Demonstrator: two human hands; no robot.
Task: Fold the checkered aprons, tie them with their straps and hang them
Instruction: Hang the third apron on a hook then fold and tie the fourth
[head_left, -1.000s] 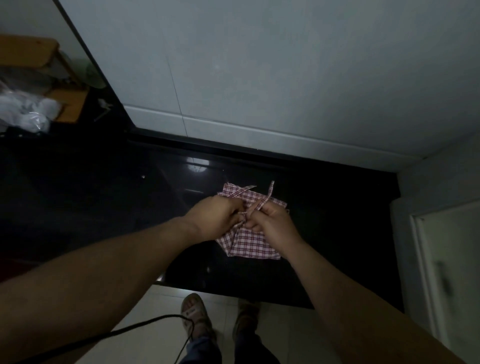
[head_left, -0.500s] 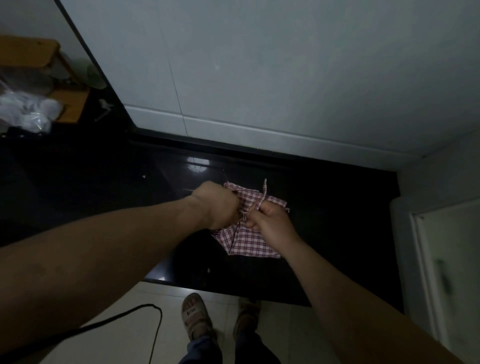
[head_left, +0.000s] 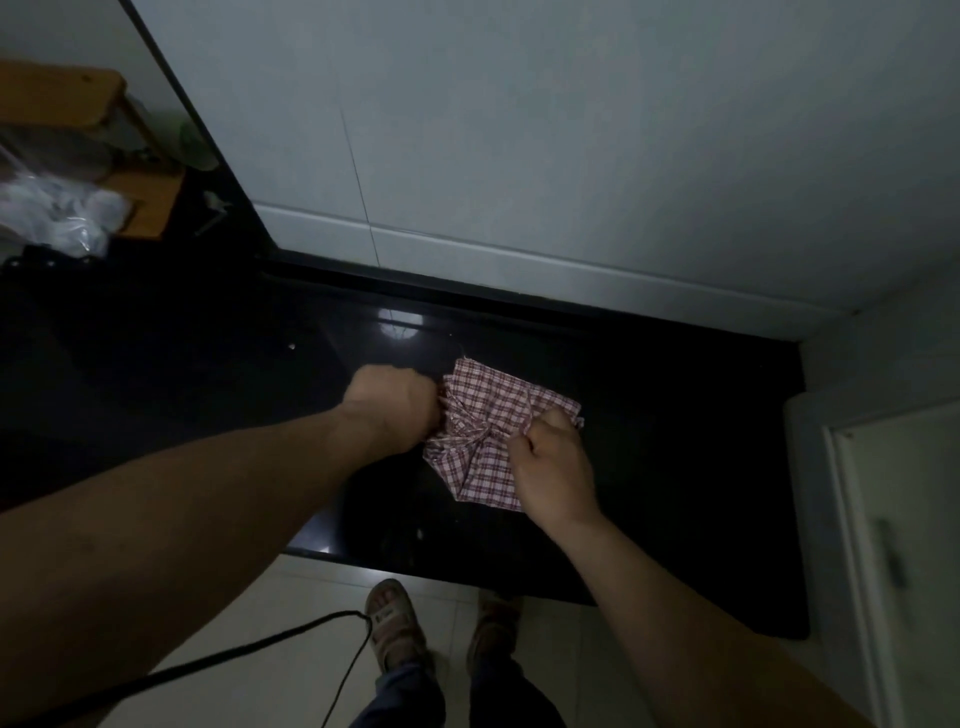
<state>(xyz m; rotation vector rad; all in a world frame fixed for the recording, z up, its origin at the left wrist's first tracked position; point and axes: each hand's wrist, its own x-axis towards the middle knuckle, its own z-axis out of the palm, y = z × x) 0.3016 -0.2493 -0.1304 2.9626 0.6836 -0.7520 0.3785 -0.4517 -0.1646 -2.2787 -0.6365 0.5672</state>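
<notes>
Item: checkered apron (head_left: 498, 410), folded into a small bundle, lying on the black counter (head_left: 675, 467), just past centre toward 4 o'clock.
Strap (head_left: 511, 427): crosses the bundle and is cinched at a knot (head_left: 480, 435), with the cloth puckered around it.
Left hand (head_left: 395, 405): fisted on the strap at the bundle's 9 o'clock edge.
Right hand (head_left: 550, 467): fisted on the other end of the strap at the bundle's 4 o'clock corner.
Containers: wooden rack (head_left: 62, 104) at 10 o'clock, with a clear plastic bag (head_left: 57, 213) beside it; the bag's contents cannot be told.
Change: a second ago both hands met over the knot and the strap ends stood up. Now the hands are pulled apart and the ends are drawn flat.
</notes>
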